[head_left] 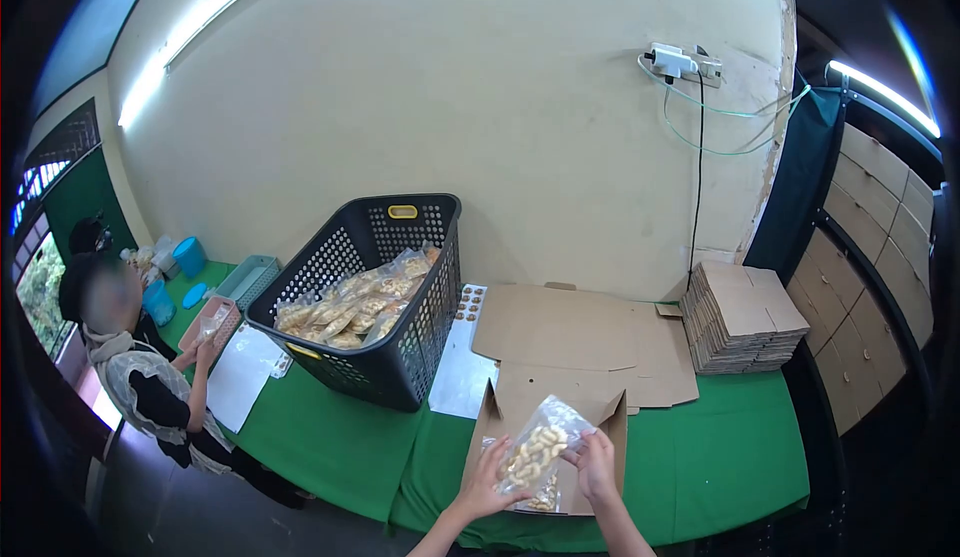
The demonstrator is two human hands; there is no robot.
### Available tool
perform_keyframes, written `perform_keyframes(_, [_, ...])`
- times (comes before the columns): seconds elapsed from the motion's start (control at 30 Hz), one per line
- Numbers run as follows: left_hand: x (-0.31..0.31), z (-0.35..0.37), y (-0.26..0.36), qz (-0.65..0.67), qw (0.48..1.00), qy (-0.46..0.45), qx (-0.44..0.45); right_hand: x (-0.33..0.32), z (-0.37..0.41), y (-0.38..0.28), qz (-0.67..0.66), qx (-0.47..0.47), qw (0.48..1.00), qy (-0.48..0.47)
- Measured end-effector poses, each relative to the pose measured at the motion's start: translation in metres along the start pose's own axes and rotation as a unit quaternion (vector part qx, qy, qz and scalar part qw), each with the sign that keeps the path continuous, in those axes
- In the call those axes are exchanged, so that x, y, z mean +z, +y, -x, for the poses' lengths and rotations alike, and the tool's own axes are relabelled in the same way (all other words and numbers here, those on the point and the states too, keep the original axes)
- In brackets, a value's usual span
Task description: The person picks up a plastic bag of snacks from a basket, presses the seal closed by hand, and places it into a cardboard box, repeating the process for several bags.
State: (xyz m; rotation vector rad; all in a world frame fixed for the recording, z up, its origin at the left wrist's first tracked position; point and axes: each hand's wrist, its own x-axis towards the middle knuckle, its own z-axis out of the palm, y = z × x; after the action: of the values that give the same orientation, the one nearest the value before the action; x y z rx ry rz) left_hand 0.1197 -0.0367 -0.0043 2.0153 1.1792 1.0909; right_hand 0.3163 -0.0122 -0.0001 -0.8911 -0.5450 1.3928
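Note:
Between my two hands is a clear plastic bag of pale, curved snack pieces [540, 449], tilted above an open cardboard box [612, 457]. My left hand [482, 485] holds the bag's lower left side. The fingers of my right hand [592, 462] are closed on its right edge. Inside the box, below the held bag, part of another filled bag [545, 500] shows; the held bag and my hands hide much of the box's inside.
A black basket [425, 347] of filled bags stands left of the box. Flat cardboard [570, 332] lies behind it, with stacked folded boxes [745, 322] at right. A co-worker [140, 377] stands far left beside a pink basket [222, 309]. White sheets [462, 372] lie on the green cloth [700, 467].

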Motion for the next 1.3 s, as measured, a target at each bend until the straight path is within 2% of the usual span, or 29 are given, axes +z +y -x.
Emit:
perform_keyframes(0.07, [-0.006, 0.0, 0.005, -0.068, 0.996, -0.035, 0.04, -0.008, -0.006, -0.006, -0.051, 0.011, 0.999, 0.0])
perform_keyframes(0.17, [-0.015, -0.003, 0.008, -0.167, 0.982, -0.04, 0.082, -0.017, -0.012, -0.003, -0.107, 0.06, 0.992, -0.016])
perform_keyframes(0.27, [-0.015, -0.001, -0.009, -0.141, 0.987, 0.034, 0.062, -0.004, -0.005, -0.002, -0.163, 0.103, 0.978, -0.075])
perform_keyframes(0.37, [-0.01, 0.013, -0.022, -0.048, 0.988, 0.025, -0.147, 0.01, 0.005, 0.008, -0.098, 0.086, 0.989, -0.075])
perform_keyframes(0.47, [-0.005, 0.004, 0.0, 0.093, 0.968, 0.176, -0.15, -0.006, 0.011, 0.057, 0.012, 0.112, 0.991, -0.071])
perform_keyframes(0.57, [0.014, 0.014, -0.026, 0.064, 0.97, 0.179, -0.153, 0.011, 0.024, 0.061, 0.01, 0.174, 0.98, -0.098])
perform_keyframes(0.6, [0.016, 0.014, -0.021, 0.068, 0.97, 0.17, -0.158, 0.02, 0.026, 0.059, 0.015, 0.189, 0.977, -0.102])
perform_keyframes(0.63, [0.016, 0.015, -0.016, 0.072, 0.971, 0.16, -0.164, 0.028, 0.027, 0.059, 0.019, 0.147, 0.987, -0.065])
perform_keyframes(0.73, [0.008, 0.012, -0.013, 0.096, 0.972, 0.128, -0.173, 0.031, 0.029, 0.064, 0.059, 0.092, 0.992, -0.063])
perform_keyframes(0.87, [-0.002, 0.009, -0.016, 0.161, 0.957, 0.056, -0.233, 0.021, 0.023, 0.061, 0.133, 0.087, 0.981, -0.114])
perform_keyframes(0.97, [0.006, 0.014, -0.025, 0.181, 0.946, 0.038, -0.267, 0.019, 0.025, 0.055, 0.095, 0.117, 0.984, -0.1])
perform_keyframes(1.03, [0.019, 0.015, -0.023, 0.18, 0.943, 0.031, -0.278, 0.019, 0.028, 0.051, 0.041, 0.124, 0.991, -0.035])
perform_keyframes(1.13, [0.048, 0.023, -0.034, 0.121, 0.964, -0.079, -0.224, -0.014, 0.014, 0.063, -0.011, 0.106, 0.994, 0.016])
perform_keyframes(1.17, [0.061, 0.029, -0.047, 0.1, 0.962, -0.144, -0.21, -0.025, 0.008, 0.064, -0.015, 0.089, 0.996, 0.025])
perform_keyframes(1.2, [0.069, 0.031, -0.053, 0.042, 0.976, -0.148, -0.155, -0.037, 0.004, 0.064, -0.02, 0.073, 0.997, 0.035])
perform_keyframes(1.27, [0.083, 0.035, -0.063, -0.074, 0.985, -0.153, -0.041, -0.061, -0.004, 0.061, 0.113, 0.051, 0.99, 0.062])
perform_keyframes(1.3, [0.092, 0.038, -0.081, -0.072, 0.958, -0.246, -0.128, -0.074, -0.008, 0.059, 0.179, 0.04, 0.98, 0.074])
